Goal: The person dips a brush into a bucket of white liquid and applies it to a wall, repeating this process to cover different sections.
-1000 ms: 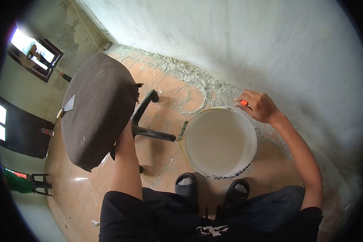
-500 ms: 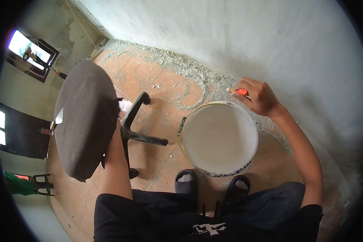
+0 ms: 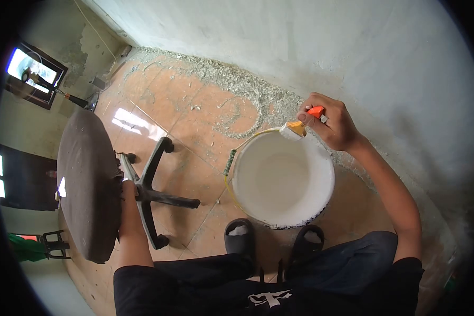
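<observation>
My right hand (image 3: 332, 121) is closed round the orange handle of a paintbrush (image 3: 296, 128). Its pale, paint-coated bristles point down over the far rim of a white bucket (image 3: 329, 197). Inside the bucket is off-white paint (image 3: 279, 179). A wheeled stool (image 3: 84, 184) with a dark, torn-edged round seat stands at the left. My left hand (image 3: 127, 187) reaches under that seat beside the metal post, and the stool moves along with it. Its fingers are mostly hidden behind the seat.
Scraped flakes (image 3: 247, 89) lie along the foot of the pale wall (image 3: 300, 42). My sandalled feet (image 3: 239, 239) stand close to the bucket on the tiled floor (image 3: 174, 95). A wire bucket handle with a green grip (image 3: 229, 162) hangs at the left rim. Farther left is a dark chair (image 3: 55, 245).
The stool has shifted left with my left arm and turned slightly. My right hand has tipped the brush, bringing its bristles over the bucket's rim.
</observation>
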Demonstrator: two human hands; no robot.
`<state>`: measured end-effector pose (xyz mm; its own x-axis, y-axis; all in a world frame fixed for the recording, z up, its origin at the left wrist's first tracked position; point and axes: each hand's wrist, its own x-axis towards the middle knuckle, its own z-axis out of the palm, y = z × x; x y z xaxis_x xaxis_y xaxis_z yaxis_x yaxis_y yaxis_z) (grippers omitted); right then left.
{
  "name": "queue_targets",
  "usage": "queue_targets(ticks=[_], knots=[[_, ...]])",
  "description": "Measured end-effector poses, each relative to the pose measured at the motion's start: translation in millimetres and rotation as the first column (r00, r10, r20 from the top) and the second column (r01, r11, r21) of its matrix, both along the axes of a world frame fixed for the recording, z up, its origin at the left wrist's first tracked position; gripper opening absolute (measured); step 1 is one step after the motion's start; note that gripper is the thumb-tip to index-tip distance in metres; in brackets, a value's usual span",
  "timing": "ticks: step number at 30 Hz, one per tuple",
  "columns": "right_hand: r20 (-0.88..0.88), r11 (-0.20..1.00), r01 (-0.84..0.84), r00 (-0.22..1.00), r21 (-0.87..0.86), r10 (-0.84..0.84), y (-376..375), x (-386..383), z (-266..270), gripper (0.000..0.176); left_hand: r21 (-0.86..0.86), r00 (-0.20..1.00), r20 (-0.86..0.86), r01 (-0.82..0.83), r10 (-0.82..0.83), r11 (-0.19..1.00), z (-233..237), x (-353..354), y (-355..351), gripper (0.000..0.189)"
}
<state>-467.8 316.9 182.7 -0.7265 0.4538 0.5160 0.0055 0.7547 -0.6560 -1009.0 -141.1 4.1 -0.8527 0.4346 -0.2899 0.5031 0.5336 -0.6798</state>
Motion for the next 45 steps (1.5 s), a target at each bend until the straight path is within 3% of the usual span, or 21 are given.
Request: queue_targets(ticks=[3, 10, 17, 22, 24, 32, 34, 38, 40, 41, 42, 43, 45], knots=[[-0.042, 0.996, -0.017, 0.999, -0.083, 0.014, 1.7, -0.3, -9.1, 0.020, -0.019, 0.999, 0.015, -0.041, 0.042, 0.999, -5.4, 1.1, -12.0, 0.048], [0.058, 0.961, 0.010, 0.998, -0.278, 0.007, 9.1, -3.7, -28.9, 0.026, -0.072, 0.992, 0.015, -0.124, 0.125, 0.990, 5.9, -9.1, -36.7, 0.048], [0.176, 0.824, 0.069, 0.984, -0.562, 0.038, 11.8, 10.2, -40.8, 0.032, -0.093, 0.992, 0.031, -0.116, 0.120, 0.989, 8.9, -20.3, 6.9, 0.048], [0.161, 0.845, 0.063, 0.987, -0.530, 0.028, 13.6, 22.2, -43.6, 0.038, -0.102, 0.994, 0.049, -0.088, 0.094, 0.991, 0.1, -29.1, 56.6, 0.048], [0.123, 0.793, 0.051, 0.992, -0.607, 0.031, 12.7, 22.7, -45.8, 0.039, -0.126, 0.993, 0.053, -0.099, 0.106, 0.987, -0.3, -29.9, 56.6, 0.048], [0.085, 0.755, 0.009, 0.994, -0.655, 0.062, 17.3, 8.4, -62.7, 0.041, -0.193, 0.974, 0.045, -0.210, 0.222, 0.958, 10.2, -33.3, 16.3, 0.048], [-0.025, 0.681, -0.068, 0.997, -0.729, 0.073, 20.9, 7.4, -58.1, 0.037, -0.203, 0.965, 0.044, -0.245, 0.259, 0.948, 12.8, -31.8, 2.9, 0.048], [-0.024, 0.607, 0.031, 0.996, -0.794, -0.081, 28.7, 18.5, -65.8, 0.039, -0.223, 0.948, 0.040, -0.299, 0.315, 0.928, 19.5, -30.6, -12.4, 0.048], [-0.025, 0.599, 0.064, 0.990, -0.798, -0.139, 32.3, 27.5, -64.6, 0.045, 0.176, 0.973, 0.054, -0.229, 0.223, 0.957, 41.7, 38.3, 75.1, 0.049], [-0.025, 0.570, 0.099, 0.978, -0.816, -0.205, 35.8, 33.6, -63.2, 0.045, 0.048, 0.944, 0.299, -0.165, 0.143, 0.985, 22.6, 15.6, 104.5, 0.053], [-0.024, 0.538, 0.133, 0.961, -0.832, -0.274, 40.4, 40.2, -61.4, 0.045, 0.016, 0.810, 0.548, -0.259, 0.208, 0.966, 56.9, 59.3, 162.1, 0.058], [-0.037, 0.491, 0.140, 0.943, -0.860, -0.332, 48.4, 45.7, -60.2, 0.045, 0.068, 0.708, 0.648, -0.422, 0.281, 0.904, 64.9, 87.4, 204.1, 0.060], [-0.067, 0.455, 0.124, 0.921, -0.882, -0.383, 61.1, 53.4, -50.7, 0.044, 0.126, 0.500, 0.859, -0.416, 0.111, 0.901, 89.2, 151.6, 275.2, 0.067]])
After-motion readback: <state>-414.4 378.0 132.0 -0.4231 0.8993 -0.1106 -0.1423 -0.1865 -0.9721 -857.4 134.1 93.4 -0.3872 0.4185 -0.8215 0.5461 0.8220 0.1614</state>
